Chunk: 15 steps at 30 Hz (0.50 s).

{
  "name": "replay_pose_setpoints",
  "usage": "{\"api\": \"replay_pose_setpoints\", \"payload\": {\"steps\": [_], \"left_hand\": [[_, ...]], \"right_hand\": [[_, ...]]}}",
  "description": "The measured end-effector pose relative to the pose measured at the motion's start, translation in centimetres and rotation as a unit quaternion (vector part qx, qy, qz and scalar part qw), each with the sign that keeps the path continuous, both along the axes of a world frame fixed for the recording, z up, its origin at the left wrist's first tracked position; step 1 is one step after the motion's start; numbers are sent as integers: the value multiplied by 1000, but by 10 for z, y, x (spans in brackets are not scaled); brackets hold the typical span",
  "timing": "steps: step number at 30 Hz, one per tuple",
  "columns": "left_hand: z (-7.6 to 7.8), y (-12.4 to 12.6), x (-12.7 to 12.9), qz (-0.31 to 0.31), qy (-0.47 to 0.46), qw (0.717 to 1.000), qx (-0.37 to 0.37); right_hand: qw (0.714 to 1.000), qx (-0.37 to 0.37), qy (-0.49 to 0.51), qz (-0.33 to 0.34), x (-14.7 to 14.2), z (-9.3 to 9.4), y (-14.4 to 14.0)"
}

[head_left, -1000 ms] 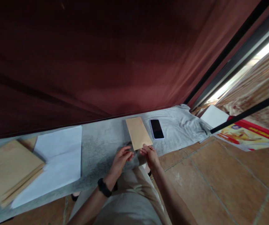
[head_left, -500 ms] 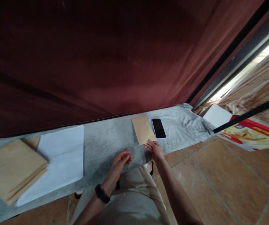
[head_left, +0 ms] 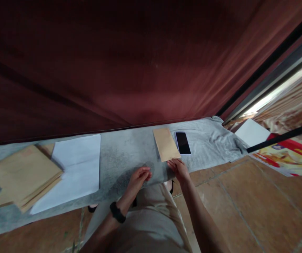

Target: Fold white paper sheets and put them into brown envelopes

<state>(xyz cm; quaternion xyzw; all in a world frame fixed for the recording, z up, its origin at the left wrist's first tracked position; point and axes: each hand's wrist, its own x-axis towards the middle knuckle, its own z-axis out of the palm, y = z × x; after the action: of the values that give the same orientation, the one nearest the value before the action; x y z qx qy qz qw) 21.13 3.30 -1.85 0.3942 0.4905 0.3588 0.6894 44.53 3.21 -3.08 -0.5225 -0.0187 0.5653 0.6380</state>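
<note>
Both hands empty and apart: right hand (head_left: 179, 168) just touches the brown envelope (head_left: 166, 149) lying beside the phone (head_left: 183, 143) on the grey cloth (head_left: 124, 158), left hand (head_left: 138, 177) hovering; best squared flat, gently.

A home floor: terracotta tiles (head_left: 245, 196), maroon curtain (head_left: 114, 70) (sliding door (head_left: 274, 84) beside it).
</note>
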Motion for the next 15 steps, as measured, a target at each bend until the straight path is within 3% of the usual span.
{"api": "replay_pose_setpoints", "payload": {"steps": [8,12,15], "left_hand": [[4,-8,-13,6,16,1000,0],[8,-6,-33,58,60,996,39],[13,0,-62,109,137,980,94]], "right_hand": [[999,1,-12,46,8,12,-25],[994,-29,-59,85,10,12,-38],[982,-25,-158,96,2,4,-44]]}}
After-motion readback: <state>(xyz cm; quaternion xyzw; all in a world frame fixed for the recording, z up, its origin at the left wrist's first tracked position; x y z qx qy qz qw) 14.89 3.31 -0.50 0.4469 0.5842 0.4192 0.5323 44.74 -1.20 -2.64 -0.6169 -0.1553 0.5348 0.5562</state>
